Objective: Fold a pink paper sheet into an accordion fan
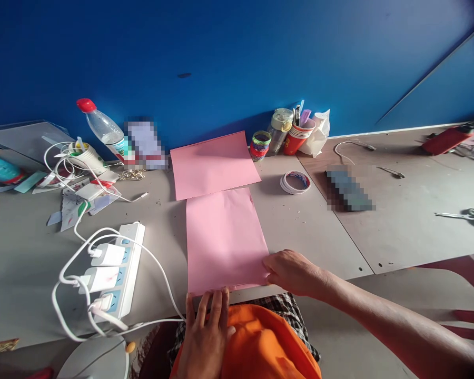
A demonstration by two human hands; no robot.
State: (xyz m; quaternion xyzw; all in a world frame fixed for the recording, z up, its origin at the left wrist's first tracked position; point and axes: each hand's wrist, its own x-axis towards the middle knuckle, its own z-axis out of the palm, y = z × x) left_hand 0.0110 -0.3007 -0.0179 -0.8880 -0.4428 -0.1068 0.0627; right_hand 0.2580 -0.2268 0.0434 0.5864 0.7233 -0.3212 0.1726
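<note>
A pink sheet of paper (225, 237) lies on the grey table in front of me, its near edge close to the table's front edge. My left hand (207, 326) is at that near edge, fingers stretched out and fingertips touching the paper. At the lower right corner, my right hand (288, 271) is closed with its fingers curled on the sheet's edge; the thumb is partly hidden. Beyond it, a second pink sheet (215, 166) leans toward the blue wall, its lower edge meeting the first sheet's top.
Left stands a white power strip (132, 273) with chargers and looping cables. A bottle with a red cap (106, 129) leans at the back. Rightward are a tape roll (295, 182), a red cup of pens (298, 136), a blurred dark object (349, 189) and scissors (468, 216).
</note>
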